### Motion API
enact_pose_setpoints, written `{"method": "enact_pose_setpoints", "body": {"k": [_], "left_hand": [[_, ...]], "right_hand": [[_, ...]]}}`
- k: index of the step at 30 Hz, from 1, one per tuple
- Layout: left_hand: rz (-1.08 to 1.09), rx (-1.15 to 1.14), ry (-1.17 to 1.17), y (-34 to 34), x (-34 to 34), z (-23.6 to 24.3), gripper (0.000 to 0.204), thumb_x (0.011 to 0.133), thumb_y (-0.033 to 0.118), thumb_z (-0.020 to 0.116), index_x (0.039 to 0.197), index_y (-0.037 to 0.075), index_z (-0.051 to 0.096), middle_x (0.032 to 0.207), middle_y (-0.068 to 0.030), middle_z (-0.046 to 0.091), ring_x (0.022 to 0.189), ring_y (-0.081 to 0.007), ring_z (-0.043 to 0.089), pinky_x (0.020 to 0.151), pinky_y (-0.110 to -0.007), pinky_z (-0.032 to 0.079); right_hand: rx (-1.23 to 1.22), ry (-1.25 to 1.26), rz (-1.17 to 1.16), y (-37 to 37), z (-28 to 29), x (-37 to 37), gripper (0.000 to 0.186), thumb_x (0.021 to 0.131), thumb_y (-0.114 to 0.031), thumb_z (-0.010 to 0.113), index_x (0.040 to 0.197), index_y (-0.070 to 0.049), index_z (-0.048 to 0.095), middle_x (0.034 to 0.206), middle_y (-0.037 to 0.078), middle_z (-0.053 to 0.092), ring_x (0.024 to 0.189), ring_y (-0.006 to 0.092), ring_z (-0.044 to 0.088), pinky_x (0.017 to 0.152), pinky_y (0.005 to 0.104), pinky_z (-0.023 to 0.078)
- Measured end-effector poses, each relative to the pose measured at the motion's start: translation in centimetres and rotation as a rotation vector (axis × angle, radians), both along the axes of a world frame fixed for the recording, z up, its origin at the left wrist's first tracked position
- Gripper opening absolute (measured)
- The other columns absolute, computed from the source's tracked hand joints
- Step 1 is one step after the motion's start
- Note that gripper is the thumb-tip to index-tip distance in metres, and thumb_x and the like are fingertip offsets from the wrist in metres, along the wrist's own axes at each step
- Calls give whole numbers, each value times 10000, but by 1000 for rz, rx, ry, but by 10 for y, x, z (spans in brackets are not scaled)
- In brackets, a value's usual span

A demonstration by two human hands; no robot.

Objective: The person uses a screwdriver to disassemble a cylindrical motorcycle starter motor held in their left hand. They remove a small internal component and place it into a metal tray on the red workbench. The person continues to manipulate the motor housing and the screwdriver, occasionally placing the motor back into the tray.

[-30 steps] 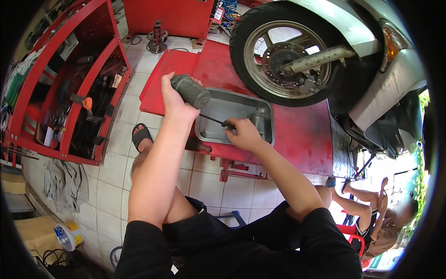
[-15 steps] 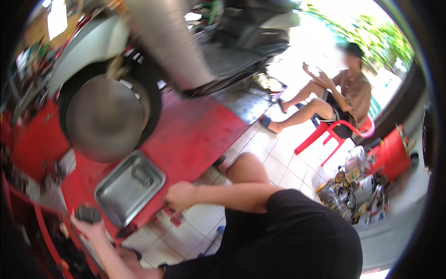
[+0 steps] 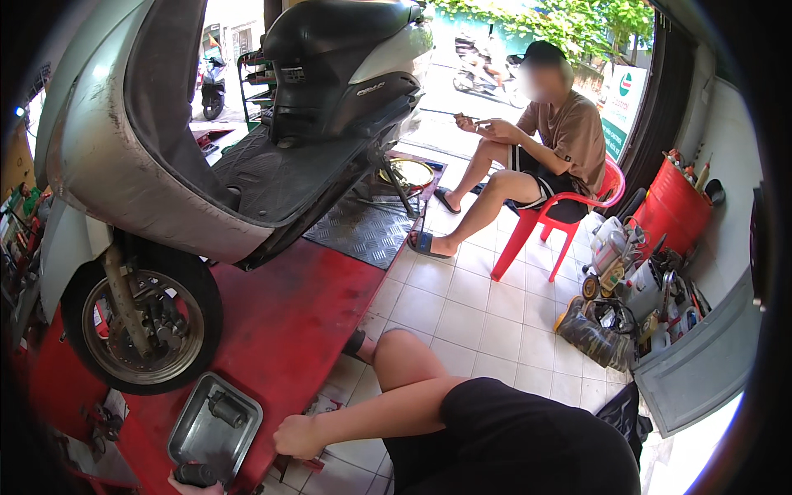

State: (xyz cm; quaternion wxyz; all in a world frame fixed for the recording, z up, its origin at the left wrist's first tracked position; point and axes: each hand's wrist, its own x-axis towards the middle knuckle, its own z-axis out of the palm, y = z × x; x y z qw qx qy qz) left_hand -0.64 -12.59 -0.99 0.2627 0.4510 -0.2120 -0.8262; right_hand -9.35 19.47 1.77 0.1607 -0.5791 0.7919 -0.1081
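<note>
A shallow metal tray (image 3: 254, 412) lies on the red platform (image 3: 285, 318), close to my hands. Inside it, toward the far end, rests a dark cylindrical metal part (image 3: 227, 408) that resembles a small motor. My left hand (image 3: 196, 488) is closed around another dark cylinder (image 3: 196, 473) at the tray's near end; most of the fingers are cut off by the lower edge. My right hand (image 3: 297, 436) is closed at the platform's edge, just right of the tray. Whatever it grips, if anything, is hidden.
A scooter (image 3: 194, 194) stands on the platform, its front wheel (image 3: 144, 326) just beyond the tray. To the right, a person (image 3: 569, 140) sits on a red plastic chair (image 3: 516, 239). A red drum (image 3: 672, 202), bottles and tools line the right wall.
My left hand has brought its dark cylinder from beside the tray to over the tray's near end. My right hand stays closed by the platform edge. The view has shifted and sharpened.
</note>
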Motion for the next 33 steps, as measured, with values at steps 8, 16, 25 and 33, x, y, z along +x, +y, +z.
{"method": "enact_pose_setpoints", "body": {"k": [8, 16, 25, 33], "left_hand": [[-109, 125, -21, 39, -6, 39, 542, 733, 465, 594, 1131, 102, 659, 1239, -132, 620, 1163, -367, 551, 930, -598, 437], [-86, -22, 17, 45, -6, 31, 474, 779, 444, 583, 1107, 105, 631, 1145, -127, 614, 1065, -337, 571, 859, -529, 468], [-153, 56, 64, 44, -6, 36, 569, 741, 427, 571, 1182, 76, 653, 1276, -149, 611, 1194, -395, 548, 947, -659, 419], [-154, 37, 77, 34, -4, 23, 562, 756, 407, 580, 1206, 76, 641, 1281, -156, 613, 1203, -387, 546, 987, -630, 421]], "right_hand": [[68, 39, 8, -4, -18, 1, 206, 690, -185, 733, 818, -23, 732, 894, 163, 716, 885, 352, 694, 768, 441, 556], [55, 32, 20, -1, -10, -2, 202, 689, -197, 741, 795, -25, 734, 874, 168, 717, 876, 347, 696, 757, 437, 559], [24, 44, 39, -5, -23, 2, 171, 673, -171, 727, 761, -25, 732, 841, 164, 715, 869, 350, 697, 745, 439, 561], [71, 13, 26, -6, -10, 6, 205, 675, -187, 737, 795, -20, 735, 880, 173, 717, 875, 350, 700, 755, 442, 564]]}}
